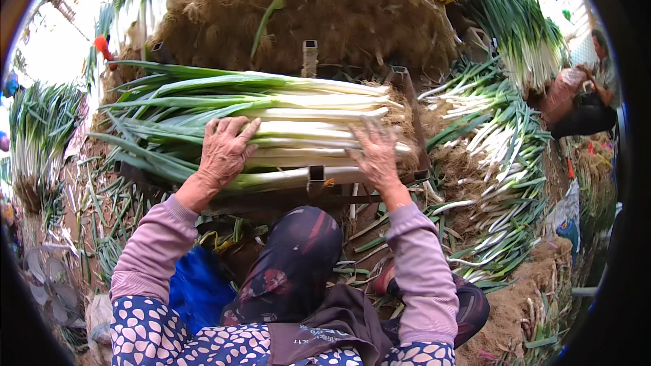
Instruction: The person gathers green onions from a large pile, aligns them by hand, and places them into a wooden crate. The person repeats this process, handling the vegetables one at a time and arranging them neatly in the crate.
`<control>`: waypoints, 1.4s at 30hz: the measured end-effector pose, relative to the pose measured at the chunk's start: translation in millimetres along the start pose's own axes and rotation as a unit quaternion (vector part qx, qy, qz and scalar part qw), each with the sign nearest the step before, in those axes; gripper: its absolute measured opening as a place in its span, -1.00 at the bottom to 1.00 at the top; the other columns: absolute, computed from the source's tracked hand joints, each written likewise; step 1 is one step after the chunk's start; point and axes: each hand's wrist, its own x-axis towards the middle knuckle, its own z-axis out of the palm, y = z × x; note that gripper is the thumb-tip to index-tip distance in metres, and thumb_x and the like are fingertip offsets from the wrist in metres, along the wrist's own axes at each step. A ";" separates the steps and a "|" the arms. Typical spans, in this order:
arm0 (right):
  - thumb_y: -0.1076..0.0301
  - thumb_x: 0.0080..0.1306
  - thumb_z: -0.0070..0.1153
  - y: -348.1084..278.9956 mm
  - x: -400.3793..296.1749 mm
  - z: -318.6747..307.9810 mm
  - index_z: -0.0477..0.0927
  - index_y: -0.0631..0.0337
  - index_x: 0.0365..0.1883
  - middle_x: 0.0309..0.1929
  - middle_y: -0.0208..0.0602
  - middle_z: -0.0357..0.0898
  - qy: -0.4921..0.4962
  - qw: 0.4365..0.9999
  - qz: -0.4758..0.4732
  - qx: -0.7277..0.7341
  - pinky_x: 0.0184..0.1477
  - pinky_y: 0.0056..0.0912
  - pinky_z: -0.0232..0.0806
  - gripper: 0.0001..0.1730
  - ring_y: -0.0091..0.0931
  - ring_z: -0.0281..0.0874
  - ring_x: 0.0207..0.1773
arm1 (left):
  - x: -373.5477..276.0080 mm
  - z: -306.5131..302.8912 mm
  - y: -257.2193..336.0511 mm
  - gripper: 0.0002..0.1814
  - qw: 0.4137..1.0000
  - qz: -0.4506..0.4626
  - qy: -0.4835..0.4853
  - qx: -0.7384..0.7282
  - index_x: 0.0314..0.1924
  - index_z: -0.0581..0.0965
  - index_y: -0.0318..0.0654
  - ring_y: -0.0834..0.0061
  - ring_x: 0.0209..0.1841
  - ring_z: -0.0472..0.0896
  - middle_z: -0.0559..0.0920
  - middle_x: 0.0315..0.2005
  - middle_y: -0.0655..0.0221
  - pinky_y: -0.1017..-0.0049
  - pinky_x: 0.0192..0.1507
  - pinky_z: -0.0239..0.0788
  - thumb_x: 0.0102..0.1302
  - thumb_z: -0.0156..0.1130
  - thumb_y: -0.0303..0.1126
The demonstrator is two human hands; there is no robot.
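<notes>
A wide layer of green onions lies across a low metal frame before me, white stalks and brown roots to the right, green leaves to the left. My left hand rests on the near stalks where green turns to white, fingers spread. Flat on the white stalks close to the roots is my right hand, its fingers apart and slightly blurred. Neither hand is closed around a stalk. Square metal posts stand at the frame's near and far sides; the near post is between my forearms.
Behind the frame rises a large rooty mass. Loose green onions lie along the right, with an upright bunch beyond. Another bunch stands left. A person sits far right. A blue plastic bag lies beside my knee.
</notes>
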 end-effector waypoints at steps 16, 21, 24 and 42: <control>-0.03 0.22 0.09 64.7 -33.0 -169.9 0.51 0.00 0.13 0.07 -0.22 0.55 -0.205 0.953 0.068 0.213 0.19 -0.25 0.33 -0.45 -0.23 0.49 0.13 | -8.6 66.6 -63.9 -0.48 0.991 0.006 -0.132 0.038 0.35 0.26 -0.15 0.12 0.30 0.28 0.34 0.27 0.11 0.28 0.28 0.11 0.46 -0.15 -0.15; -0.05 0.34 -0.05 107.4 -246.5 -396.2 0.32 0.24 0.25 0.23 0.00 0.37 0.077 0.861 0.462 0.199 0.28 -0.10 0.24 -0.34 -0.28 0.34 0.27 | -9.3 45.4 -71.4 -0.43 0.991 0.016 -0.117 0.069 0.37 0.22 -0.16 0.12 0.33 0.24 0.28 0.31 0.10 0.27 0.30 0.06 0.44 -0.09 -0.11; 0.20 0.34 0.05 137.5 -442.2 -381.3 0.33 0.34 0.21 0.15 -0.04 0.43 0.146 0.667 0.707 0.183 0.16 -0.23 0.35 -0.45 -0.36 0.43 0.17 | 6.2 64.3 -86.7 -0.41 0.997 0.024 -0.078 -0.005 0.38 0.21 -0.18 0.13 0.38 0.17 0.25 0.33 0.11 0.28 0.37 -0.04 0.42 -0.03 -0.14; 0.04 0.30 0.06 164.6 -585.1 -127.5 0.51 0.32 -0.08 -0.19 0.12 0.57 0.189 0.573 0.798 -0.010 -0.08 -0.03 0.35 -0.53 0.00 0.52 -0.11 | 79.3 80.5 484.8 -0.65 0.690 0.206 -0.444 -0.534 0.07 0.47 -0.31 0.38 0.01 0.56 0.53 -0.02 0.25 0.46 0.00 0.46 0.26 0.20 -0.55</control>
